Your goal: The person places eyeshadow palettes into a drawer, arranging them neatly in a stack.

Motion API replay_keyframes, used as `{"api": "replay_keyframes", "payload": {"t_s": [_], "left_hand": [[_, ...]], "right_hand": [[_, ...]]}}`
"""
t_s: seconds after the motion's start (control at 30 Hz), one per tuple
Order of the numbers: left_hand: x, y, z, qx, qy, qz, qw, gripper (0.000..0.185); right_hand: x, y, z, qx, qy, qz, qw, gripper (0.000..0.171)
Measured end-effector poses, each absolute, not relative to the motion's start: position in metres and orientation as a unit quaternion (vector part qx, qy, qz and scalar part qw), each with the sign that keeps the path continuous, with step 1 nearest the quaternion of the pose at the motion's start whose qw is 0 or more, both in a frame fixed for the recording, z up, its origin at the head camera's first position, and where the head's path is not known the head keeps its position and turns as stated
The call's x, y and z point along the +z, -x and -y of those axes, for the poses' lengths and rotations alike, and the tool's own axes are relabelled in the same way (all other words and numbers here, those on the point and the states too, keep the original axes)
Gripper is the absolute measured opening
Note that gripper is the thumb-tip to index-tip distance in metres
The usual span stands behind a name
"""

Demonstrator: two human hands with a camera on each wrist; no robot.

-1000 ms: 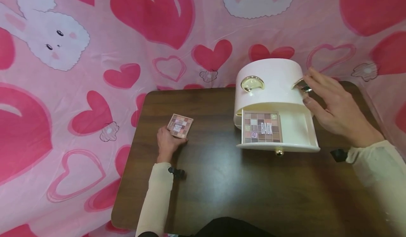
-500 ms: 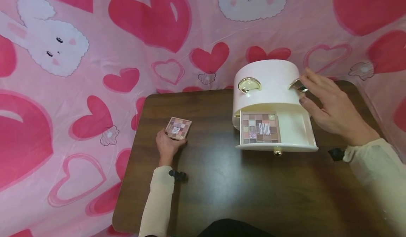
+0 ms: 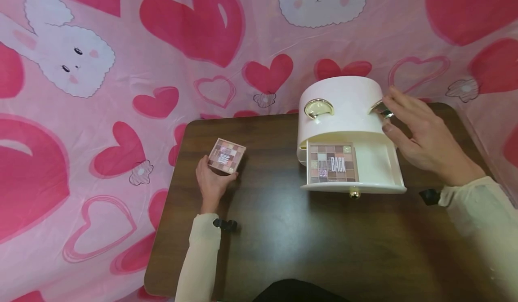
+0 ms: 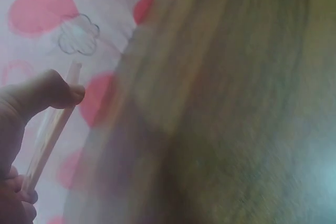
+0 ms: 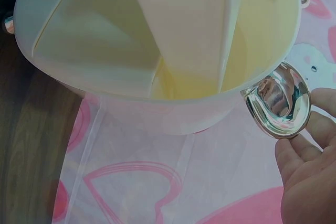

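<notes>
My left hand (image 3: 212,183) grips a square eyeshadow palette (image 3: 227,156) by its near edges, over the left side of the table. Seen edge-on in the left wrist view, the palette (image 4: 55,129) lies between thumb and fingers. On the right stands a white rounded organizer box (image 3: 341,88) with its drawer (image 3: 376,165) pulled out. Inside the drawer's left part lies a second palette (image 3: 332,163), marked "BACK". My right hand (image 3: 425,135) holds the box's right gold ear-shaped handle (image 5: 281,100), fingertips and thumb on its rim.
Another gold handle (image 3: 319,108) sits on the box's left side, and a gold knob (image 3: 355,193) on the drawer front. The dark wooden table (image 3: 263,234) backs onto a pink heart-print cloth (image 3: 226,19).
My left hand has raised the palette and tipped it, so its shadow side faces the head camera more. The right hand keeps its place on the handle. The head view has shifted slightly.
</notes>
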State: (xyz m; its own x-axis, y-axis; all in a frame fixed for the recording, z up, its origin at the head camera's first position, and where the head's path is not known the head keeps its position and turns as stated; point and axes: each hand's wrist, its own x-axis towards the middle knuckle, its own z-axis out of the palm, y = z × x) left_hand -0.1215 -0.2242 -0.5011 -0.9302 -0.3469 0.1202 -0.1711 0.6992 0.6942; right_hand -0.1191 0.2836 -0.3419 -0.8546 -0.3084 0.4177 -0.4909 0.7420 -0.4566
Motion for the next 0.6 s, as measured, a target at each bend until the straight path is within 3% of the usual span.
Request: {"api": "replay_keyframes", "payload": {"t_s": [0.6], "left_hand": [[-0.456, 0.115, 0.205, -0.427, -0.107, 0.884, 0.16, 0.106]], "right_hand": [[-0.341, 0.12, -0.284, 0.282, -0.219, 0.92, 0.163, 0.058]]}}
